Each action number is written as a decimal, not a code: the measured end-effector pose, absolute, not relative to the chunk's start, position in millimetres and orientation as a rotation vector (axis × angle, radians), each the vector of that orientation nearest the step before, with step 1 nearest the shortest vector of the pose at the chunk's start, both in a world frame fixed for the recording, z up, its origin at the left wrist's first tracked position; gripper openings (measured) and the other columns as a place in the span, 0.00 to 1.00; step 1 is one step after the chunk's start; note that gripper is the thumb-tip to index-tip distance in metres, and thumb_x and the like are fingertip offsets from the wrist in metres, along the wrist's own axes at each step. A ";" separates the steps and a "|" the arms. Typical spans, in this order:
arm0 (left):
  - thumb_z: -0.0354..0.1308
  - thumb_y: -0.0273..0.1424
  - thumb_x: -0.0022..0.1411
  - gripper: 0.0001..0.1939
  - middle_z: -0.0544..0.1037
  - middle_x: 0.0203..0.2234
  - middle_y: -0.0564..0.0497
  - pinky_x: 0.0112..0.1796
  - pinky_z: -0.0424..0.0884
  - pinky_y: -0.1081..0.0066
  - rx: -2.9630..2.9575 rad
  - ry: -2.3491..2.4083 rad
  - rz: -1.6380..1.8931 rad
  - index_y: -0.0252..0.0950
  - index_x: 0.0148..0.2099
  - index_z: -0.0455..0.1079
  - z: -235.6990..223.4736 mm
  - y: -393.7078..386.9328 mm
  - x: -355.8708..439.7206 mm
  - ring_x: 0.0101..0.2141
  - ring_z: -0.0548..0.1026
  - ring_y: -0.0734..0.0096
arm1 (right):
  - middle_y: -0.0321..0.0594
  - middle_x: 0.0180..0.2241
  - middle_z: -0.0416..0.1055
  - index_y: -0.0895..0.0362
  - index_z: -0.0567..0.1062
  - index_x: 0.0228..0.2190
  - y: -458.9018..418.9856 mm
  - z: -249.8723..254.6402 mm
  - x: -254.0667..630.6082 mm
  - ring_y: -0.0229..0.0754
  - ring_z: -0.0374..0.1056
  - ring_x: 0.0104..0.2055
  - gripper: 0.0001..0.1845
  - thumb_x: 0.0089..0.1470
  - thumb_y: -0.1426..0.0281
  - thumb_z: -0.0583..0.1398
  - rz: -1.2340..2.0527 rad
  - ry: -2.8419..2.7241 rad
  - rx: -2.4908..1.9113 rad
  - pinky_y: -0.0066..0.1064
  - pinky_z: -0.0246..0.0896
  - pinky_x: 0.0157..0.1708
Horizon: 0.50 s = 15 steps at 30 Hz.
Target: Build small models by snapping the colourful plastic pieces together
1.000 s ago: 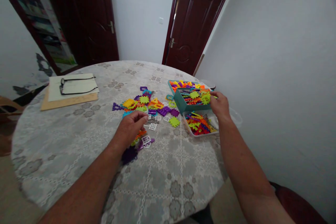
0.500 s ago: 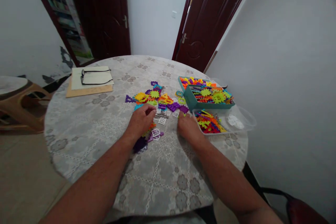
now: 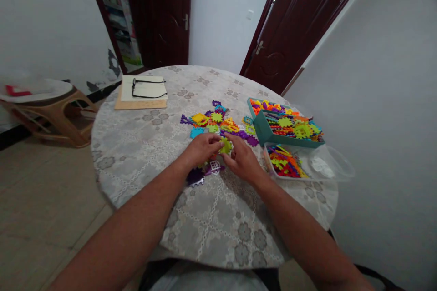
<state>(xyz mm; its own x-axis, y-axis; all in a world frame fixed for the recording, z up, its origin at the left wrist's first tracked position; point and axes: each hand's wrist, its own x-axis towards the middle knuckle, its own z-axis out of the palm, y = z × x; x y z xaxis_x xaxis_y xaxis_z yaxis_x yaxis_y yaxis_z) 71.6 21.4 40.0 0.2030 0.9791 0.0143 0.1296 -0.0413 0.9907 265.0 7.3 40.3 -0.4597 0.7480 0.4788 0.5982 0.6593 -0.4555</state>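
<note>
Between my two hands is a lime-green toothed building piece (image 3: 226, 146). My left hand (image 3: 205, 148) pinches its left side with thumb and fingers. From the other side, my right hand (image 3: 241, 157) has its fingers and thumb around the right edge. Just beyond lies a pile of flat plastic building pieces, with a yellow piece (image 3: 200, 119), another green toothed piece (image 3: 216, 117) and a blue square piece (image 3: 197, 133). Nearer me are a white window piece (image 3: 215, 166) and a dark purple piece (image 3: 195, 177). My hands hide part of the pile.
On the right stand a teal box (image 3: 290, 138) and a clear plastic tub (image 3: 287, 178), both holding many coloured pieces. Black glasses (image 3: 149, 96) rest on papers at the far left of the round table (image 3: 136, 145). A stool (image 3: 51, 113) stands to the left.
My right hand has come in from the right side of the pile to meet my left hand, and the green toothed piece now shows between them. The view has turned slightly left.
</note>
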 end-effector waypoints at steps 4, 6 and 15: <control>0.62 0.36 0.56 0.11 0.76 0.26 0.53 0.25 0.72 0.72 1.308 1.341 1.328 0.36 0.39 0.76 42.3 31.3 57.2 0.26 0.74 0.69 | 0.53 0.60 0.69 0.55 0.67 0.63 12.7 36.0 254.6 0.49 0.71 0.56 0.29 0.62 0.72 0.60 0.345 -2.109 -1.067 0.45 0.69 0.57; 0.61 0.36 0.56 0.12 0.75 0.28 0.54 0.25 0.73 0.72 1.163 1.417 1.534 0.37 0.41 0.74 43.9 37.3 48.6 0.26 0.73 0.70 | 0.51 0.57 0.72 0.55 0.72 0.57 13.1 32.7 251.9 0.49 0.71 0.57 0.22 0.63 0.72 0.60 0.346 -2.140 -1.024 0.45 0.68 0.59; 0.59 0.36 0.53 0.13 0.74 0.28 0.55 0.23 0.70 0.75 0.888 1.448 1.796 0.38 0.41 0.73 43.0 45.9 36.1 0.25 0.72 0.73 | 0.53 0.57 0.72 0.58 0.76 0.51 42.7 27.2 247.5 0.51 0.67 0.61 0.17 0.62 0.76 0.56 0.136 -2.366 -1.106 0.45 0.63 0.63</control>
